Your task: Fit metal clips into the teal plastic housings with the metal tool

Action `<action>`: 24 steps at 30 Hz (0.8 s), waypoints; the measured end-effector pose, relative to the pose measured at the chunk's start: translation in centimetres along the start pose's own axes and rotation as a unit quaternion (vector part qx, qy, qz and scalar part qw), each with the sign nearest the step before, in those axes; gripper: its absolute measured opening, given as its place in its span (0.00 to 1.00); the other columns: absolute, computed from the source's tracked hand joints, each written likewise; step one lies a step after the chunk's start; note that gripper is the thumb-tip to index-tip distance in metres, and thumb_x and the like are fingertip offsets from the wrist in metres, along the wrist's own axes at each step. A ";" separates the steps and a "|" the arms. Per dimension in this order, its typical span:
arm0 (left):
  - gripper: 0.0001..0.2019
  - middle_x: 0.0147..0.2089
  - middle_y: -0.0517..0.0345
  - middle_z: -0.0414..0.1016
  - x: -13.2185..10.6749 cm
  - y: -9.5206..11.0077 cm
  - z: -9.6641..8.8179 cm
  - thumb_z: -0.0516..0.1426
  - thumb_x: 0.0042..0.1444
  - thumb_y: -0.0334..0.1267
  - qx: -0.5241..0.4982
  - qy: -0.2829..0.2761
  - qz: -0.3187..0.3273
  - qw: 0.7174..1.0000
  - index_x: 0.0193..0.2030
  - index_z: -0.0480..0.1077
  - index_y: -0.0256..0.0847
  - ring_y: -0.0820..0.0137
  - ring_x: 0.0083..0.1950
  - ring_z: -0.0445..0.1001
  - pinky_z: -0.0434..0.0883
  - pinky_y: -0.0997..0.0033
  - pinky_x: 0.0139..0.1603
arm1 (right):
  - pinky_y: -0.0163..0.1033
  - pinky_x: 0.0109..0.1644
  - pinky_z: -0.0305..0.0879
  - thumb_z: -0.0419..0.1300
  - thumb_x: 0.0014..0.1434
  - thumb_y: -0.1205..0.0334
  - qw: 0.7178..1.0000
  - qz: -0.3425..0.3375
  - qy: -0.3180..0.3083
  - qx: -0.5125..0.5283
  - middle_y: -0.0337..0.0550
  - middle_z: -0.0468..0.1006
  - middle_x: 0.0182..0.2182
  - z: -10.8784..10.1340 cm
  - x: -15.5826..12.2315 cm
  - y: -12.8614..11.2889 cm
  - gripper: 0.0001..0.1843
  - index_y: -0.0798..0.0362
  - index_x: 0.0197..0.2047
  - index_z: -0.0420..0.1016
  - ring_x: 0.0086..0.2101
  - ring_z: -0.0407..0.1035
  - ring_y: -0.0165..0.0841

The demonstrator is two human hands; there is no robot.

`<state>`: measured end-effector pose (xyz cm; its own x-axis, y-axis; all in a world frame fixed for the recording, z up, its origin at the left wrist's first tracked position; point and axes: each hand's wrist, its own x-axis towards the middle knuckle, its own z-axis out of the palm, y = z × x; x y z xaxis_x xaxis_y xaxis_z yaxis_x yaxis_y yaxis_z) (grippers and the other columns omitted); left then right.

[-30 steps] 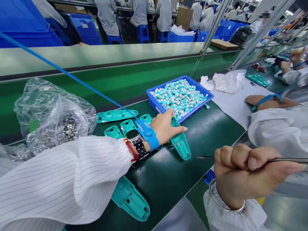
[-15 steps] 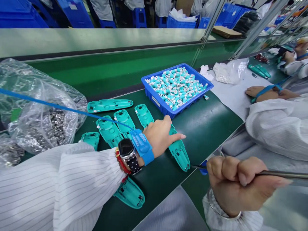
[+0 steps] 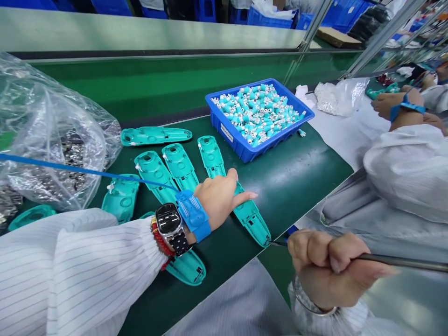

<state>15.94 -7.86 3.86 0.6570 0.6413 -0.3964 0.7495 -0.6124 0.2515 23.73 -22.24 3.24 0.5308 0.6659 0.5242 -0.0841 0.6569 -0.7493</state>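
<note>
Slender pointed metal tool (image 3: 402, 262) sits clenched in the right hand (image 3: 327, 270), its fingers curled into a tight fist and a thin silver bangle (image 3: 301, 298) around the wrist. The tool's tip reaches the lower end of a long teal plastic housing (image 3: 252, 221), though whether it touches or stops just beside it is too small to tell. The left hand (image 3: 217, 198) lies open and flat across that same housing, with its fingers spread and nothing gripped. Left of the housing, a blue wrist strap (image 3: 192, 214) with a blue cord (image 3: 87, 169), a black smartwatch (image 3: 168, 219) and a red beaded bracelet (image 3: 157, 238) circle the left wrist at the cuff of a white striped sleeve (image 3: 70, 275).

Further left of the housing, more teal plastic housings (image 3: 180, 165) lie side by side on the dark green bench (image 3: 297, 196), and a clear plastic bag of small metal parts (image 3: 45, 126) rests beyond them. Past the housing's upper end stands a blue plastic tray (image 3: 241, 144) heaped with small teal-and-white cylindrical parts (image 3: 257, 109). Farther right of it, a co-worker's hand (image 3: 385, 105) with its own blue wrist strap (image 3: 408, 108) rests near a bag of white material (image 3: 341, 95).
</note>
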 end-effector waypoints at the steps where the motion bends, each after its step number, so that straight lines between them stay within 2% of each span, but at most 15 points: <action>1: 0.32 0.35 0.50 0.72 0.0 0.0 0.0 0.42 0.51 0.67 -0.002 0.000 -0.001 1.000 0.50 0.58 0.40 0.57 0.41 0.73 0.60 0.71 0.31 | 0.30 0.14 0.36 0.44 0.64 0.51 1.000 0.000 -0.001 0.000 0.32 0.37 0.14 0.0 0.0 0.0 0.23 0.55 0.22 0.43 0.14 0.38 0.21; 12: 0.32 0.34 0.51 0.72 -0.1 0.0 0.0 0.42 0.51 0.66 -0.001 -0.003 0.002 1.000 0.49 0.58 0.40 0.57 0.41 0.73 0.59 0.71 0.30 | 0.30 0.14 0.36 0.43 0.64 0.51 0.999 0.013 -0.016 -0.042 0.33 0.35 0.14 0.4 0.3 0.0 0.23 0.55 0.22 0.44 0.13 0.37 0.21; 19: 0.33 0.38 0.49 0.72 -0.2 0.4 -0.3 0.41 0.50 0.67 0.005 -0.016 -0.013 1.000 0.50 0.58 0.41 0.55 0.43 0.73 0.61 0.69 0.32 | 0.29 0.15 0.38 0.44 0.64 0.51 0.998 0.015 -0.018 -0.060 0.33 0.36 0.15 0.6 0.2 0.0 0.24 0.55 0.22 0.44 0.14 0.38 0.21; 24: 0.34 0.38 0.49 0.72 -0.2 0.5 -0.5 0.41 0.50 0.67 0.005 -0.019 -0.014 1.000 0.53 0.57 0.42 0.53 0.45 0.72 0.62 0.68 0.33 | 0.28 0.17 0.37 0.43 0.64 0.52 0.998 -0.021 -0.009 -0.058 0.33 0.38 0.15 0.8 -0.2 0.5 0.24 0.56 0.21 0.44 0.14 0.39 0.19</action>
<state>16.23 -8.07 4.49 0.6326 0.6401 -0.4361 0.7661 -0.6000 0.2306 22.93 -21.79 3.12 0.5172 0.6449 0.5626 0.0368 0.6400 -0.7675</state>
